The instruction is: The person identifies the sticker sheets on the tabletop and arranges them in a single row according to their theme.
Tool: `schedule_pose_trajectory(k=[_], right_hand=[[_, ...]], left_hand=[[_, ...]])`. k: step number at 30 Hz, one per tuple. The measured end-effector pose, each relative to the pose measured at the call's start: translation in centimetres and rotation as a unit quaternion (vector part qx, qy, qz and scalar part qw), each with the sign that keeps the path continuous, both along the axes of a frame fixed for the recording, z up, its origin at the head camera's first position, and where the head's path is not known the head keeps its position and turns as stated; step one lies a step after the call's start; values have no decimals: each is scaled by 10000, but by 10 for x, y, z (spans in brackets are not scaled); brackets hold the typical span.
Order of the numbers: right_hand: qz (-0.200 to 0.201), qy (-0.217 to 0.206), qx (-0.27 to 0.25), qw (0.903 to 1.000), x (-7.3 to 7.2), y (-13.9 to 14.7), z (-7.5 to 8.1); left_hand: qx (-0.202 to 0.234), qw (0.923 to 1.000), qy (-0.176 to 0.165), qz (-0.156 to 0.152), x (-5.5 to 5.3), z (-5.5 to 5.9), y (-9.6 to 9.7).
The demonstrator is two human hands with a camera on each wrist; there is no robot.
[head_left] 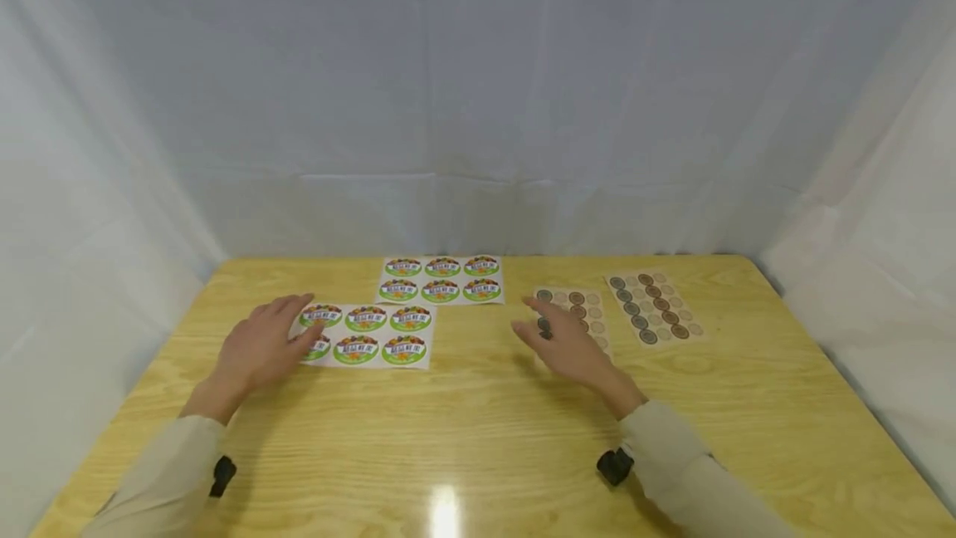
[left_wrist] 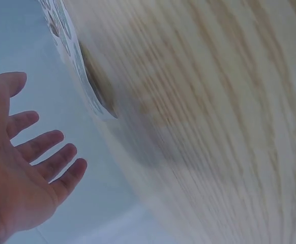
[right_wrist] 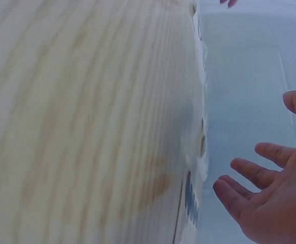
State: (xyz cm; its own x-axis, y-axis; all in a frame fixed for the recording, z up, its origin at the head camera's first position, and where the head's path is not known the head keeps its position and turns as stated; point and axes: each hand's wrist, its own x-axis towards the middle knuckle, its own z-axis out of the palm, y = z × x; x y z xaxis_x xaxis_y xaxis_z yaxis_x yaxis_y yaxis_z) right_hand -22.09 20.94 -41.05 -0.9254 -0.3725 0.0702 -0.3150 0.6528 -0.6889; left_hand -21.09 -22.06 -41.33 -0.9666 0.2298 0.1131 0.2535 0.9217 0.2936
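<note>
My left hand (head_left: 261, 344) hovers at the left end of a white sheet of oval fruit stickers (head_left: 387, 336), covering part of its left side. In the left wrist view its fingers (left_wrist: 41, 145) are spread and hold nothing. A second sheet of the same stickers (head_left: 441, 280) lies farther back, near the table's rear edge. Over a small sheet of round stickers (head_left: 595, 314) is my right hand (head_left: 571, 347), which hides some of that sheet. Relaxed, parted fingers (right_wrist: 252, 173) show in the right wrist view, with nothing between them.
Another sheet of round brown and grey stickers (head_left: 653, 308) lies to the right, slightly tilted. Everything is on a light wooden table (head_left: 463, 422). White cloth (head_left: 478, 106) hangs behind it and at both sides. A dark device (head_left: 616, 467) is at my right wrist.
</note>
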Motion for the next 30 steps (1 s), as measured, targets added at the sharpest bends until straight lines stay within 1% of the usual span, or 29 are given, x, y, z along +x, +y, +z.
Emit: schedule_pose_trajectory(k=[5, 8, 12, 16, 20, 23, 27, 30], right_hand=[[88, -353, -269, 9990, -4, -29, -11], [169, -456, -388, 9981, -7, -47, -15], [312, -469, -426, 9975, -8, -68, -17], [275, -552, -474, 9970, -9, -84, -18], [90, -559, -450, 9974, -12, -98, -22], [-27, -503, -210, 9985, -15, -107, -24], [-184, -556, 143, 9982, -17, -115, -23], [-324, -571, 322, 9973, -18, -120, -22]], left_hand=[[285, 9990, -320, 122, 1, -5, -11], [530, 9973, -481, 143, 0, -8, -16], [860, 9946, -576, 28, -2, -12, -20], [1083, 9922, -607, -62, -4, -15, -19], [1102, 9918, -631, -110, -7, -17, -15], [1083, 9915, -709, -132, -11, -17, -11], [1001, 9916, -811, -84, -18, -18, -6], [897, 9925, -822, -121, -24, -18, -5]])
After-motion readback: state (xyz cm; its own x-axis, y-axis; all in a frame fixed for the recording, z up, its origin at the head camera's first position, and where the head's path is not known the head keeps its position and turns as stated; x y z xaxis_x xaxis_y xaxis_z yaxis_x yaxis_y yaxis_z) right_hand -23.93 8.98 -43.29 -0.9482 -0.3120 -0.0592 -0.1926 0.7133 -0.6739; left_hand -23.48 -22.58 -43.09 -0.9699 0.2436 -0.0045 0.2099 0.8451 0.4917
